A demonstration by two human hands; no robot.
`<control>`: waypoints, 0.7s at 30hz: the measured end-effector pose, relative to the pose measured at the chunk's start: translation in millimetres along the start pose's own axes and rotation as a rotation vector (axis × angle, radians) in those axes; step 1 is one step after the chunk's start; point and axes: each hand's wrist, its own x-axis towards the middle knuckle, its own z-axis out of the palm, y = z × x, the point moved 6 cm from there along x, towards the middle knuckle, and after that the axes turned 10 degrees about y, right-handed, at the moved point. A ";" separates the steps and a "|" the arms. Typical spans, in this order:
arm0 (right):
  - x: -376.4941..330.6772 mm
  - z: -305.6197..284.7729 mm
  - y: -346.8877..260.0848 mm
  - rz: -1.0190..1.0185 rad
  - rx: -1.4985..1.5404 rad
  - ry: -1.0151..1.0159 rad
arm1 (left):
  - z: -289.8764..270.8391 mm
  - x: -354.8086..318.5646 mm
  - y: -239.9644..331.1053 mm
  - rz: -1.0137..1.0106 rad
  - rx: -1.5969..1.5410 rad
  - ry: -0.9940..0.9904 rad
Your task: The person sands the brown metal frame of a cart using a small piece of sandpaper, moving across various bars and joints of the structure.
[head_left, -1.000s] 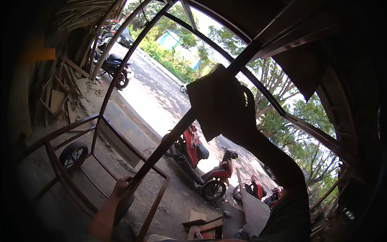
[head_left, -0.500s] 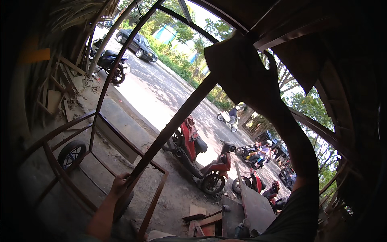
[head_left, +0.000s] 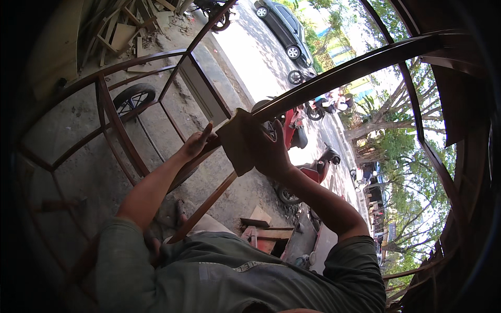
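Observation:
My right hand (head_left: pixel 269 151) presses a tan sheet of sandpaper (head_left: pixel 236 141) around a long brown bar (head_left: pixel 334 75). Just to its left, my left hand (head_left: pixel 198 143) is closed on the lower part of the same bar, its thumb pointing up. The bar slants from the upper right down toward my lap and belongs to a brown cart frame (head_left: pixel 117 125). Most of my right fingers and the bar inside the sheet are hidden.
A spoked wheel (head_left: pixel 133 99) stands within the frame. Scrap wood (head_left: pixel 122 36) is piled at the far left. Red motorbikes (head_left: pixel 308 172) are parked beyond the bar, and a dark car (head_left: pixel 284 28) is on the road. Boards (head_left: pixel 258 216) lie near my legs.
My right hand has slid down along the bar with the sandpaper, from high at the upper end to beside my left hand. The whole view has turned and shifted.

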 end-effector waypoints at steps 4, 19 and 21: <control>29.4 -104.0 120.8 0.170 -0.231 0.055 | -5.6 -0.4 4.6 -0.091 -0.049 0.013; 21.9 78.8 -130.5 -0.143 0.012 -0.046 | -67.0 24.4 -35.8 -0.059 -0.293 0.673; 27.4 73.5 -132.5 -0.194 -0.060 -0.004 | -68.1 24.1 -36.6 -0.068 -0.311 0.664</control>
